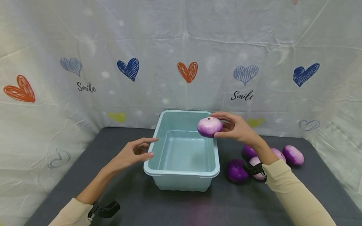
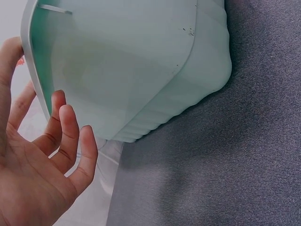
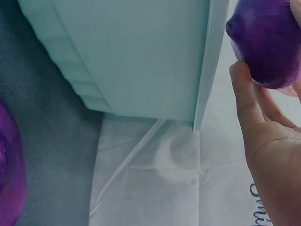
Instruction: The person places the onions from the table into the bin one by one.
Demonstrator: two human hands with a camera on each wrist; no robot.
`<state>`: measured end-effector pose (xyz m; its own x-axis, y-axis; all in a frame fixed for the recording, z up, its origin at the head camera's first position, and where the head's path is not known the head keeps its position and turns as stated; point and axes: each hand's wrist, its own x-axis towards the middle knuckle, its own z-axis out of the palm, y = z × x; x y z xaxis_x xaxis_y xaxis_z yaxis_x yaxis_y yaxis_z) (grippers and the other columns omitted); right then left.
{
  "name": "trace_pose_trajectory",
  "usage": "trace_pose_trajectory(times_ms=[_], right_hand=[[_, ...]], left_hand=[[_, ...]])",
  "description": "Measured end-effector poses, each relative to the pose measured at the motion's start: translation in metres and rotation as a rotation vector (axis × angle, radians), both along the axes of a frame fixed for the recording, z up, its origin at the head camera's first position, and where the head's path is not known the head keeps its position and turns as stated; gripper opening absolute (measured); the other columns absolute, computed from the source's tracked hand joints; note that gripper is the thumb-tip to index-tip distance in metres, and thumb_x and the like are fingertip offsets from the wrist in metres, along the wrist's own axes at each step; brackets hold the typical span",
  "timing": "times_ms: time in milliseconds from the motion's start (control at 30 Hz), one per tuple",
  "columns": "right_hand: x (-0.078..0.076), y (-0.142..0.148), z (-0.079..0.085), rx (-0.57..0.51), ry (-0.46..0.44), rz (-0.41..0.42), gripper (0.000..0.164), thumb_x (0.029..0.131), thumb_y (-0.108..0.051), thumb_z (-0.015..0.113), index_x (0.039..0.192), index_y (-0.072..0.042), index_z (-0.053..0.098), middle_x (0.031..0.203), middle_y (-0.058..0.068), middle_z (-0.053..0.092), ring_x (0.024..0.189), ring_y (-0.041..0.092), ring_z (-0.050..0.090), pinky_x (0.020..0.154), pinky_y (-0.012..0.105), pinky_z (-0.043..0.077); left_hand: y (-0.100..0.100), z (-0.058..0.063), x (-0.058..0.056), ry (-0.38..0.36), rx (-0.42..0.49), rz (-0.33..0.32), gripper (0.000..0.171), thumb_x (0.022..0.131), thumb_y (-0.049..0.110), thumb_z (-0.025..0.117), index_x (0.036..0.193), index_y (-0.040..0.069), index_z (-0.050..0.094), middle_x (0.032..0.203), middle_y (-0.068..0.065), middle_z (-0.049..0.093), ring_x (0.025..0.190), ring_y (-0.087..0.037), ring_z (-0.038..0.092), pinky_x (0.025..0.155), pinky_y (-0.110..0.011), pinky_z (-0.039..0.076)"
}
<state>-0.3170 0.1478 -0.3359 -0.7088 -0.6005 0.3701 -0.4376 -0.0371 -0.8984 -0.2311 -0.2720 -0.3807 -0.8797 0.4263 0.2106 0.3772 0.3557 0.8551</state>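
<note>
A red onion (image 1: 209, 127), pale on top and purple below, is held in my right hand (image 1: 232, 127) over the right rim of a light blue plastic basin (image 1: 181, 183). Thumb and fingers grip its side, and in the right wrist view the purple onion (image 3: 268, 42) shows its pointed end beside the basin's rim. My left hand (image 1: 136, 151) is at the basin's left rim, with the index finger and thumb tips right at the edge. In the left wrist view the other fingers of that hand (image 2: 42, 165) hang loosely bent outside the basin wall (image 2: 108, 70).
Several more red onions lie on the dark grey table to the basin's right, among them a deep purple onion (image 1: 237, 171) and one farther right (image 1: 293, 155); the right forearm partly covers the group. A white curtain (image 1: 159, 42) with printed hearts hangs behind the table.
</note>
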Motion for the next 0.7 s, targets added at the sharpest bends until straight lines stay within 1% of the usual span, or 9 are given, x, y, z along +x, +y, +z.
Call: trace_pose_trajectory(times_ms=[100, 233, 333, 467, 633, 700], right_hand=[[0.001, 0.000, -0.001, -0.024, -0.030, 0.029, 0.067, 0.086, 0.007, 0.079, 0.146, 0.003, 0.050, 0.147, 0.017, 0.049, 0.129, 0.036, 0.052, 0.099, 0.045, 0.047], [0.003, 0.006, -0.003, -0.063, -0.065, 0.060, 0.065, 0.089, 0.009, 0.074, 0.147, 0.005, 0.046, 0.147, 0.022, 0.047, 0.129, 0.043, 0.051, 0.096, 0.047, 0.049], [0.003, 0.014, -0.004, -0.060, -0.053, 0.041, 0.062, 0.090, 0.008, 0.074, 0.146, 0.004, 0.048, 0.148, 0.022, 0.047, 0.130, 0.045, 0.049, 0.096, 0.047, 0.049], [0.004, 0.030, -0.006, -0.035, -0.020, 0.004, 0.059, 0.092, 0.007, 0.072, 0.146, 0.001, 0.050, 0.146, 0.016, 0.051, 0.130, 0.044, 0.049, 0.095, 0.045, 0.050], [0.006, 0.052, -0.011, 0.005, 0.012, -0.041, 0.056, 0.094, 0.006, 0.070, 0.146, 0.004, 0.049, 0.145, 0.015, 0.052, 0.128, 0.048, 0.049, 0.095, 0.043, 0.050], [0.008, 0.061, -0.013, 0.026, 0.012, -0.063, 0.055, 0.095, 0.004, 0.070, 0.146, 0.004, 0.048, 0.145, 0.015, 0.051, 0.128, 0.046, 0.050, 0.095, 0.042, 0.051]], left_hand=[[0.001, 0.001, 0.000, -0.003, -0.007, 0.010, 0.052, 0.098, 0.016, 0.070, 0.148, 0.015, 0.055, 0.107, -0.016, 0.061, 0.085, -0.031, 0.065, 0.077, -0.047, 0.052], [0.002, 0.001, 0.000, -0.008, -0.012, 0.017, 0.052, 0.098, 0.017, 0.070, 0.148, 0.015, 0.055, 0.108, -0.015, 0.061, 0.085, -0.030, 0.066, 0.078, -0.050, 0.053], [0.002, 0.001, 0.000, -0.005, -0.009, 0.015, 0.052, 0.098, 0.016, 0.070, 0.148, 0.014, 0.055, 0.107, -0.016, 0.061, 0.084, -0.031, 0.066, 0.077, -0.050, 0.052], [0.001, 0.001, -0.001, 0.000, -0.007, 0.008, 0.052, 0.098, 0.015, 0.070, 0.148, 0.014, 0.055, 0.106, -0.016, 0.061, 0.082, -0.031, 0.064, 0.076, -0.050, 0.052], [0.000, 0.000, -0.002, -0.004, 0.002, -0.009, 0.052, 0.099, 0.014, 0.069, 0.149, 0.013, 0.054, 0.107, -0.017, 0.061, 0.082, -0.031, 0.064, 0.076, -0.048, 0.052], [0.000, 0.000, -0.003, -0.002, 0.003, -0.013, 0.052, 0.099, 0.013, 0.069, 0.149, 0.012, 0.054, 0.106, -0.017, 0.062, 0.081, -0.030, 0.064, 0.075, -0.047, 0.052]])
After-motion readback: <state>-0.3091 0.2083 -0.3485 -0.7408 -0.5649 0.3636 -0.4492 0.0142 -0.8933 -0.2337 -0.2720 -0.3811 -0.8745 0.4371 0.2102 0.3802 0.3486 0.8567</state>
